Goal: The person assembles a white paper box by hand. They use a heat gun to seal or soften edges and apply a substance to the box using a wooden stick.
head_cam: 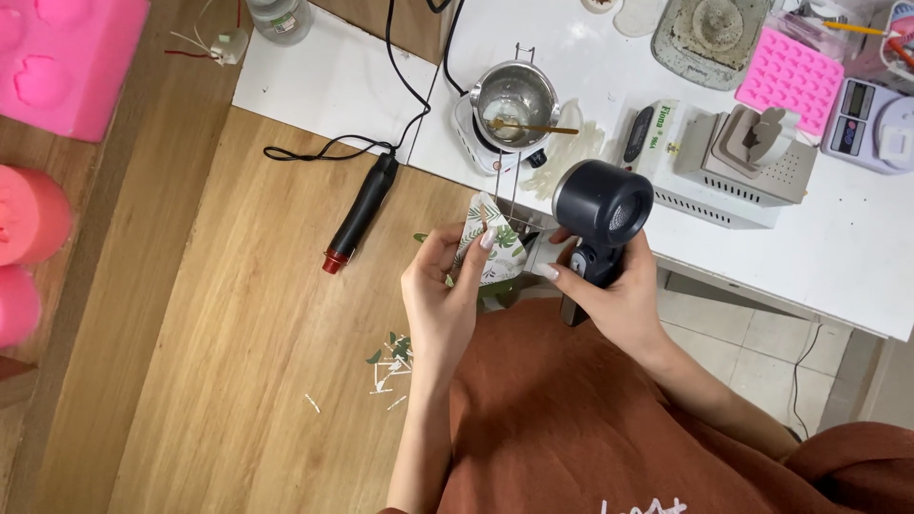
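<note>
Standing beside the person, an onlooker notes a black tool (pixel 362 211) lying loose on the wooden table, red tip toward the near edge. The left hand (pixel 440 295) pinches a leaf-printed piece (pixel 490 249) between thumb and fingertips, raised upright over the lap. Just right of it, almost touching, the right hand (pixel 609 290) is wrapped tight round the handle of a dark blower (pixel 602 214), round head up. The white table's edge runs close behind both; open room lies toward the lap.
</note>
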